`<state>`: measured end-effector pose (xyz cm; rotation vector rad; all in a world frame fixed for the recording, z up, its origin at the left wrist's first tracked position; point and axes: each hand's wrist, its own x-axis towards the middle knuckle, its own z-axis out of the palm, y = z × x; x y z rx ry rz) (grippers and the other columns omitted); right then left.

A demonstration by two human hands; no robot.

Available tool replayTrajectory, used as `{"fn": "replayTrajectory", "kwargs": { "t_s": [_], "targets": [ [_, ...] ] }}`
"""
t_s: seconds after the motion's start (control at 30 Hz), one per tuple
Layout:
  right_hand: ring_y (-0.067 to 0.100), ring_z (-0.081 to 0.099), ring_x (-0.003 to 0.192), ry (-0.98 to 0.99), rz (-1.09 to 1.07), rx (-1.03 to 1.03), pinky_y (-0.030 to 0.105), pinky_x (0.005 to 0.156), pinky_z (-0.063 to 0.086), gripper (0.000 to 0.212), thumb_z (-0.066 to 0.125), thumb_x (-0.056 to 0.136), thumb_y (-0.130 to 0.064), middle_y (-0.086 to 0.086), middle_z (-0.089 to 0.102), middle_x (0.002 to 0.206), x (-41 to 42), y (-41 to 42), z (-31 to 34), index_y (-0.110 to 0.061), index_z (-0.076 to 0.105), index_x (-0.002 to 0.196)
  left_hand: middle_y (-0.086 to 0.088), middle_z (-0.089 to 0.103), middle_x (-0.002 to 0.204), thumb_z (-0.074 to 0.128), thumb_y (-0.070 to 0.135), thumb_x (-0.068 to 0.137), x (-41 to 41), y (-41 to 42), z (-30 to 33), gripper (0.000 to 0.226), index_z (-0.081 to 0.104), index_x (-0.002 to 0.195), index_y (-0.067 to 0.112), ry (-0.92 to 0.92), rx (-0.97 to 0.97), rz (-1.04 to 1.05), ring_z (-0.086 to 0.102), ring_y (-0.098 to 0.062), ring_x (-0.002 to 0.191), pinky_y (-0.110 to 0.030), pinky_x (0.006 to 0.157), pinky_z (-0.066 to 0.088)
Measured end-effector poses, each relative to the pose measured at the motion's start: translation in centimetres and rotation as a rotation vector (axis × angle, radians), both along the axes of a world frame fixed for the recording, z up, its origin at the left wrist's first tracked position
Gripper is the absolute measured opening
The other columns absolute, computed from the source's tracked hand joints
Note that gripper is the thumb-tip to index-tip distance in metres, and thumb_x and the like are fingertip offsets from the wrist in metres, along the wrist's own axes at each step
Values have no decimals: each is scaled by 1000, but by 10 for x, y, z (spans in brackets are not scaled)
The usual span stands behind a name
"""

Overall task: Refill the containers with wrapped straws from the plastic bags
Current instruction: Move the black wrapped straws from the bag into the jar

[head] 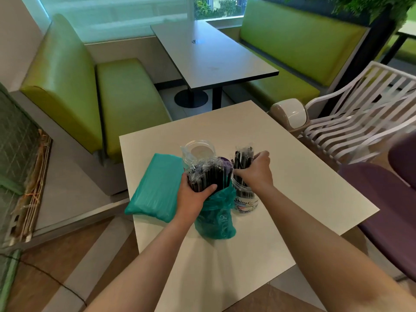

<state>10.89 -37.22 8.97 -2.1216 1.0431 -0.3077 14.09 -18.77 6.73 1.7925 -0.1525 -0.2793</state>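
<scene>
The right hand [254,170] gripped a bunch of straws [242,159] upright over the jar [244,199]. The left hand [193,194] clasped the open bag [213,219] of straws, just left, on the worktop [304,181].

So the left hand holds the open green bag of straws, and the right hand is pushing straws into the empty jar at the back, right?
Not quite. In the head view the right hand is pushing straws into the labelled front jar; the empty jar stands behind.
</scene>
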Motion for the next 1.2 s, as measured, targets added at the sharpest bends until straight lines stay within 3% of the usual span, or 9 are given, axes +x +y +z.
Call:
{"fn": "replayTrajectory", "kwargs": {
  "t_s": [0.1,0.2,0.33,0.43,0.5,0.6,0.7,1.0,1.2],
  "targets": [
    [27,58,85,-27,-13,-42,33,65,43,80,80,75,-40,10,34,135,1,2,-1,-9,30,128,3,60,120,88,24,69,0,0,-1,70,46,125,22,-3,-1,-1,56,-16,114,-34,103,45],
    [29,61,97,74,-1,-102,33,68,42,59,67,87,-38,8,43,133,3,1,2,-9,39,131,3,60,122,88,25,69,0,1,-2,72,46,127,20,-2,11,-2,55,-16,116,-34,104,44],
    [30,57,73,120,16,-120,29,59,38,18,54,91,-25,13,61,96,7,-9,7,-7,57,91,3,58,128,89,31,68,1,3,-3,80,44,133,19,18,22,-8,53,-17,121,-35,107,42],
    [24,46,51,99,-10,-39,26,47,32,29,58,88,-17,7,49,59,8,-19,10,-8,46,63,2,58,127,88,29,69,1,4,-3,77,45,131,20,19,6,-12,54,-17,119,-34,106,43],
    [23,54,50,89,-12,17,26,42,39,22,68,84,-16,9,54,70,8,-21,13,-9,49,76,4,59,123,88,27,69,0,4,-3,71,46,127,22,18,1,-12,54,-15,117,-31,103,43],
    [29,66,65,31,-59,166,24,36,48,54,83,75,-19,12,45,113,7,-16,17,-11,45,112,8,59,116,87,24,71,-2,4,0,64,44,118,29,7,-6,-27,54,-12,110,-26,97,43],
    [23,60,78,-97,-104,228,35,60,60,74,87,68,-13,12,34,129,4,-11,19,-11,40,125,6,59,119,87,24,71,-1,3,0,65,44,119,28,5,-7,-27,55,-13,112,-28,98,43],
    [14,51,92,-233,-18,78,24,88,45,46,77,81,-18,10,46,124,-12,-6,2,-10,50,117,2,60,127,89,29,68,1,4,-3,79,45,134,20,12,-2,-30,55,-17,120,-38,106,44],
    [13,60,88,-387,-41,47,23,82,52,72,82,73,-5,9,37,129,-21,0,7,-15,38,129,3,59,129,89,31,67,1,5,-4,84,45,136,21,19,-2,-35,54,-17,122,-41,108,43]
  ]
}}
